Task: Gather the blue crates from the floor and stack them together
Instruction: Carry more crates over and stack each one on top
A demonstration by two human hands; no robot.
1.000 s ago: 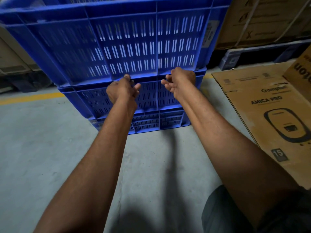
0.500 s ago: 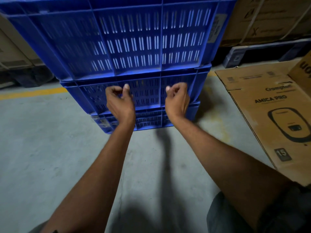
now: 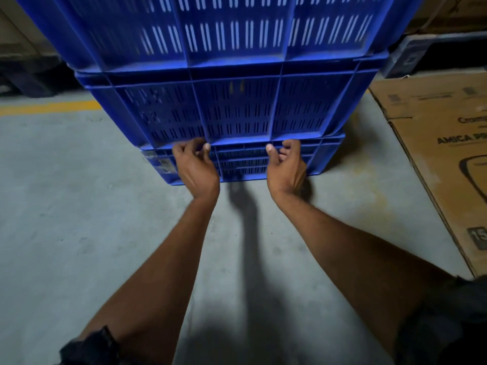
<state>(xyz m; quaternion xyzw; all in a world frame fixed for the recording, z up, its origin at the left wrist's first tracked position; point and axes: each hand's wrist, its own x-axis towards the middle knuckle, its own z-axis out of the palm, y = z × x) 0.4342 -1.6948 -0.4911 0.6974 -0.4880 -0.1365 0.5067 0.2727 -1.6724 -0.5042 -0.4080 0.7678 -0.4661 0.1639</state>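
Observation:
Three blue slotted crates stand stacked on the concrete floor in front of me: a top crate (image 3: 232, 35), a middle crate (image 3: 237, 111) and a low bottom crate (image 3: 324, 156). My left hand (image 3: 195, 169) and my right hand (image 3: 286, 167) are side by side at the front of the stack, level with the seam between the middle and bottom crates. The fingers of both hands are loosely curled and apart, with the fingertips at the bottom crate's rim. Neither hand visibly grips anything.
A flattened cardboard box (image 3: 442, 143) printed with an appliance lies on the floor to the right of the stack. A yellow floor line (image 3: 50, 106) runs behind on the left. Dark pallets and cartons (image 3: 434, 51) stand at the back right.
Both hands have dropped from the middle crate's top rim down to the bottom crate's rim. The view has moved closer to the stack and lower.

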